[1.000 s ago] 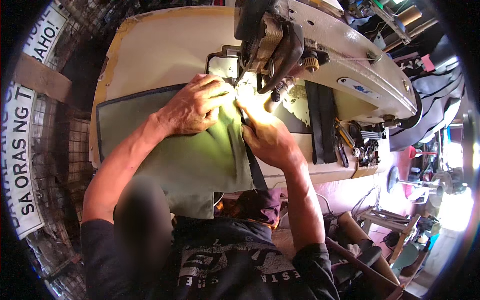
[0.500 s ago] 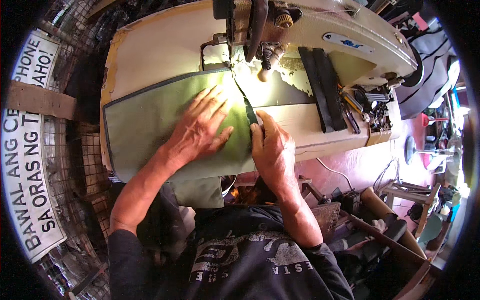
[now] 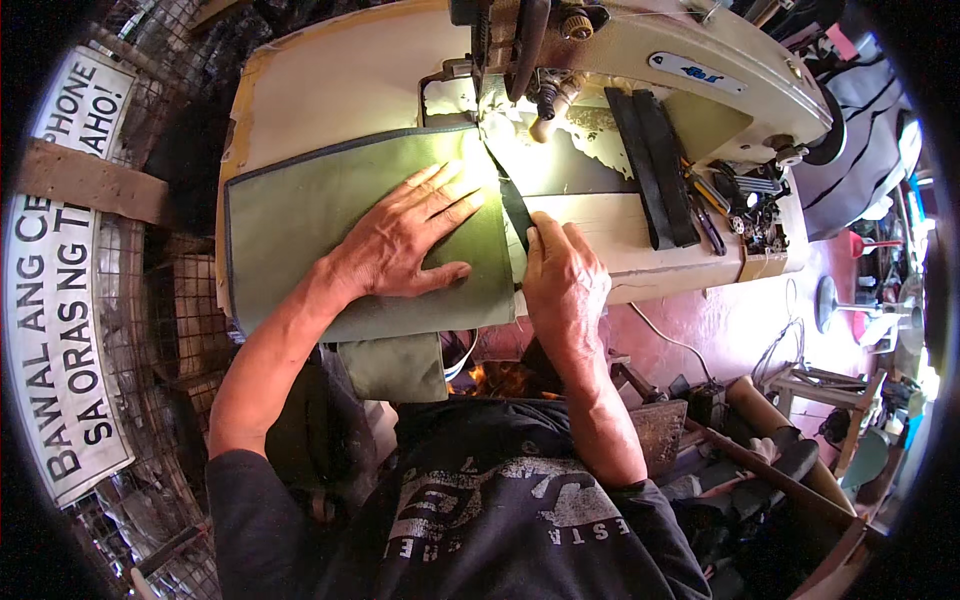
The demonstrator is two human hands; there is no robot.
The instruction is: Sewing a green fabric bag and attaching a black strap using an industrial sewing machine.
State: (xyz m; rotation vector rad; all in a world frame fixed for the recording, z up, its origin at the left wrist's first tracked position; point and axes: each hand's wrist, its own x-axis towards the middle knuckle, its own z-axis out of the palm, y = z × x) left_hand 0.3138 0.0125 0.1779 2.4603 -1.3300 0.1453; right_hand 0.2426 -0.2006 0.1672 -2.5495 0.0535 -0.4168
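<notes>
A green fabric panel (image 3: 300,215) with dark edge binding lies flat on the sewing table (image 3: 330,75), its right edge at the needle of the sewing machine (image 3: 640,45). My left hand (image 3: 405,240) rests flat on the panel with fingers spread, pressing it down. My right hand (image 3: 560,280) sits at the panel's right edge near the table front, its fingers pinching a dark binding strip (image 3: 512,205) that runs up toward the needle.
Two black straps (image 3: 655,170) lie on the table to the right of the needle, with small tools (image 3: 730,200) beside them. A white sign (image 3: 60,300) hangs on wire mesh at the left. Clutter and a stool (image 3: 840,300) stand at the right.
The green panel has slid toward me and to the left, away from the needle. My left hand has spread out flat on it, and my right hand has moved back along the binding strip.
</notes>
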